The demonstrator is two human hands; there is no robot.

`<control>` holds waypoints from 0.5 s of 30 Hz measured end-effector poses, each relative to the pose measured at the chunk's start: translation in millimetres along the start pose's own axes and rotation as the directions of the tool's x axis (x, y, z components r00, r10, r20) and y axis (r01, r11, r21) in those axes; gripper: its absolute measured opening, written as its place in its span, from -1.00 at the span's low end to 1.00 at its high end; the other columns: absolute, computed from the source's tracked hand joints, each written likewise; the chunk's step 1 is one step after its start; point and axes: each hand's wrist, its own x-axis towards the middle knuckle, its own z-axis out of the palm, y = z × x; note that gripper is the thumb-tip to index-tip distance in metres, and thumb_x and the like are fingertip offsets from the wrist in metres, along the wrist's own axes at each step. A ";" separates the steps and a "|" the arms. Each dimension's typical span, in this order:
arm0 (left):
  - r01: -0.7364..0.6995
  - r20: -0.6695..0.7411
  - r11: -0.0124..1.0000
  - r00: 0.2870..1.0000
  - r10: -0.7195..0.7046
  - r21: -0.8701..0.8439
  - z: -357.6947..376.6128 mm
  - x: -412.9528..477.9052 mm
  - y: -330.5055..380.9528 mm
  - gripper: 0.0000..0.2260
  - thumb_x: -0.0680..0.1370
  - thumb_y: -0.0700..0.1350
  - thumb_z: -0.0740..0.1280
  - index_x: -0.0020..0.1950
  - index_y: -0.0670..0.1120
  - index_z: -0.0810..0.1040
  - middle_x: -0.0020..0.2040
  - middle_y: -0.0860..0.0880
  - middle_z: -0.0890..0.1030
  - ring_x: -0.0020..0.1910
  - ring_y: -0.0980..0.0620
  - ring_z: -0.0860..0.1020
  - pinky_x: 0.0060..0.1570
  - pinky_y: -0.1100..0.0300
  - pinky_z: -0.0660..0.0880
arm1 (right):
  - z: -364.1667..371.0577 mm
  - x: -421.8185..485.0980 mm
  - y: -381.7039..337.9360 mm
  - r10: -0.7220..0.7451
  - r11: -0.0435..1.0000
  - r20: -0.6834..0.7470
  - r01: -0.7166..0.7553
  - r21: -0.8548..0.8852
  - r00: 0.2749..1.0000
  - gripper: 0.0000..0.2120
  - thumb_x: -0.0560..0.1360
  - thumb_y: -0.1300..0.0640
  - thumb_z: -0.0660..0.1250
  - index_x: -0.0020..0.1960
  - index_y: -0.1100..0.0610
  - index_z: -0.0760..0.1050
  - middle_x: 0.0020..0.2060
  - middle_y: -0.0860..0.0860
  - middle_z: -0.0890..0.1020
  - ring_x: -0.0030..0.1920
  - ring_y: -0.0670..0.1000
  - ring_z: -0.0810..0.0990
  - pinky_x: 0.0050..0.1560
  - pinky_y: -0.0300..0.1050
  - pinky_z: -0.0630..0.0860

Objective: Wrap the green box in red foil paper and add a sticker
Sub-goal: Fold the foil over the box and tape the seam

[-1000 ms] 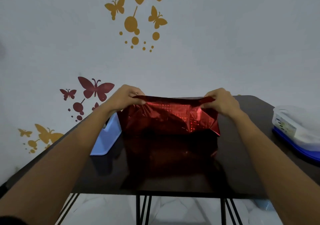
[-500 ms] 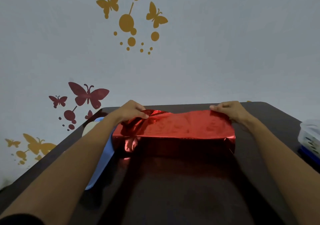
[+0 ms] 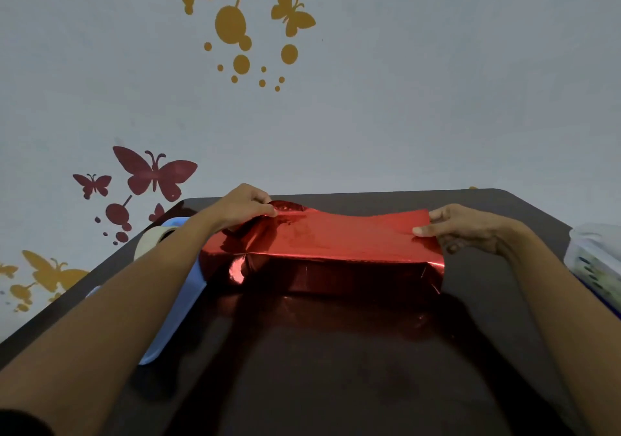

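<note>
A shiny red foil paper sheet (image 3: 329, 237) lies draped over a box-shaped bulk at the middle of the dark glossy table (image 3: 336, 368); the green box itself is fully hidden beneath it. At 10 o'clock of the bundle the left hand (image 3: 240, 205) pinches a crumpled corner of foil between thumb and fingers. At 3 o'clock the right hand (image 3: 467, 229) pinches the flat far edge, thumb on top. The foil looks thin, light, slick and quick to crease or tear, so it is probably best gripped at its edges and pulled evenly. A roll of pale tape (image 3: 153, 239) sits on a light blue tray (image 3: 178, 304) at 9 o'clock.
</note>
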 end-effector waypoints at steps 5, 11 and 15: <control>-0.045 -0.019 0.999 0.999 0.045 0.027 2.4 -3.9 2.8 -0.91 0.45 -0.17 0.44 -0.26 -0.07 0.63 -0.32 0.03 0.60 -0.29 0.11 0.53 -0.18 0.25 0.40 | 1.4 1.0 2.9 0.036 0.996 -0.229 -0.015 0.090 0.973 -0.78 0.42 0.08 0.43 -0.36 0.08 0.48 -0.58 -0.10 0.43 -0.59 -0.17 0.31 -0.50 -0.33 0.22; -0.077 0.002 0.991 0.997 0.078 0.108 0.9 -4.8 5.0 -0.93 0.43 -0.17 0.47 -0.25 -0.04 0.63 -0.32 0.07 0.60 -0.29 0.17 0.51 -0.21 0.30 0.37 | 11.9 3.5 1.8 0.026 0.979 -0.338 0.044 0.198 0.941 -0.80 0.50 0.16 0.35 -0.26 0.17 0.42 -0.68 -0.13 0.42 -0.70 -0.22 0.35 -0.67 -0.43 0.24; -0.056 0.035 0.995 0.998 0.053 0.088 1.8 -5.1 6.2 -0.92 0.43 -0.18 0.46 -0.25 -0.06 0.63 -0.31 0.05 0.60 -0.29 0.14 0.52 -0.19 0.29 0.40 | 16.7 6.5 -1.4 0.145 0.980 -0.320 -0.091 0.179 0.936 -0.73 0.57 0.12 0.25 -0.30 0.10 0.38 -0.61 -0.10 0.46 -0.62 -0.17 0.38 -0.58 -0.34 0.28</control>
